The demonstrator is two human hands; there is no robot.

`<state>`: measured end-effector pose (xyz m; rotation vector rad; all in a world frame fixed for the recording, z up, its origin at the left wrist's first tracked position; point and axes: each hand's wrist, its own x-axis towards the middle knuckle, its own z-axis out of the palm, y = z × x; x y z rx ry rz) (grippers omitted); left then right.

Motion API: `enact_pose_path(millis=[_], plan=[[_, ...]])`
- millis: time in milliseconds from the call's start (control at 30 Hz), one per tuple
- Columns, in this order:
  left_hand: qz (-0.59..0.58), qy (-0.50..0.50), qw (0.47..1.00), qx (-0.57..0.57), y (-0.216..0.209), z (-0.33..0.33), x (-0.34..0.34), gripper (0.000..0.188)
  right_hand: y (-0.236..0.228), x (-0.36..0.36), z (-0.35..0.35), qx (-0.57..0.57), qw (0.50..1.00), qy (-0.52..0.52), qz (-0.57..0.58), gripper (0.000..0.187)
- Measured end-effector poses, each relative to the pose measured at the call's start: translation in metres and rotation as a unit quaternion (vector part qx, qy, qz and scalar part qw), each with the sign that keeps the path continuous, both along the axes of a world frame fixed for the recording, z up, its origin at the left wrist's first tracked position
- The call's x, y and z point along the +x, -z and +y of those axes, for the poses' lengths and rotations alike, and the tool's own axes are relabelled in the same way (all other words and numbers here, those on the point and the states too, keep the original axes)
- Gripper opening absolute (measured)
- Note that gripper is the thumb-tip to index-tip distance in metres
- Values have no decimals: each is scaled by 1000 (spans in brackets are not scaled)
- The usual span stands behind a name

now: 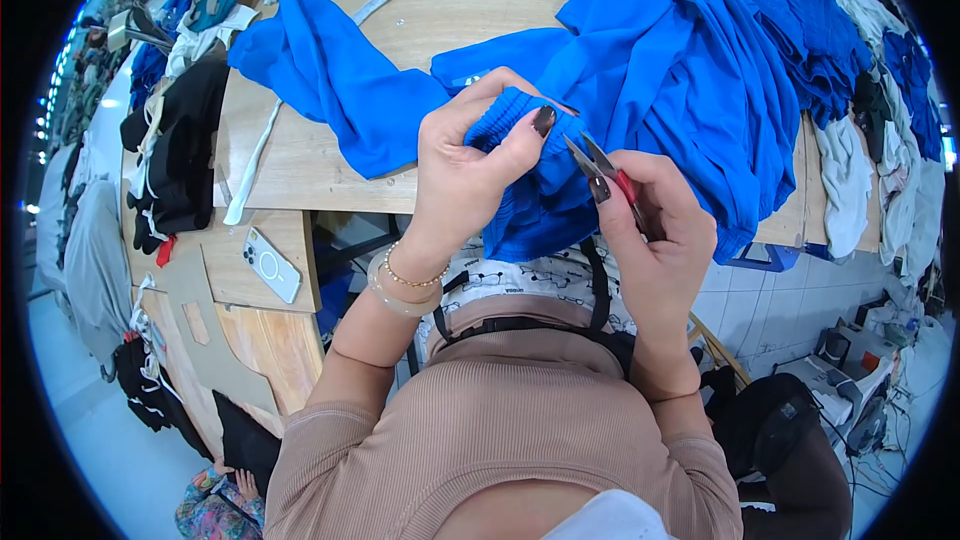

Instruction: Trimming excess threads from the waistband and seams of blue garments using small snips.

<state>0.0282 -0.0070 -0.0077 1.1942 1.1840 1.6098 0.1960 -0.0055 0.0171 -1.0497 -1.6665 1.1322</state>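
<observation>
Blue cloth (650,70), a garment with a gathered, elastic-looking band (545,165), spreads over the table and hangs down at its near edge. My left hand (485,150) pinches the gathered band between thumb and fingers, the thumb lying on top. In my right hand (655,225) is a small pair of thread snips (612,168) with red on the handle. Their two blades stand apart and point up and left at the band, close to my left thumb. From this view I cannot tell whether the blades touch the cloth.
A wooden table (450,0) stands in front of me. On its left part lie a white phone (272,265), black cloth (185,140), a card pattern piece (215,325) and white strips (255,160). White garments (845,185) hang at the right. Another person's hands (235,480) show at lower left.
</observation>
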Motion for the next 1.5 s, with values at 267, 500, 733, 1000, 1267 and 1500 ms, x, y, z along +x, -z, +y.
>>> enact_pose_path(millis=[267,500,733,1000,1267,1500], plan=[[38,-29,999,20,-1,-1,1,16,-2,0,0,-22,1000,-7,0,11],[57,-31,997,29,0,-1,1,14,-3,-2,-2,-61,998,-2,22,11],[27,-30,999,18,-1,-1,2,16,4,-7,-4,-10,999,19,28,12],[0,-14,1000,-21,-4,-1,1,17,6,-4,0,43,999,29,15,13],[16,-13,1000,-4,-3,0,2,12,0,-2,-2,-15,1000,18,20,9],[68,-38,996,43,-5,0,4,12,0,-2,-2,-32,999,10,8,10]])
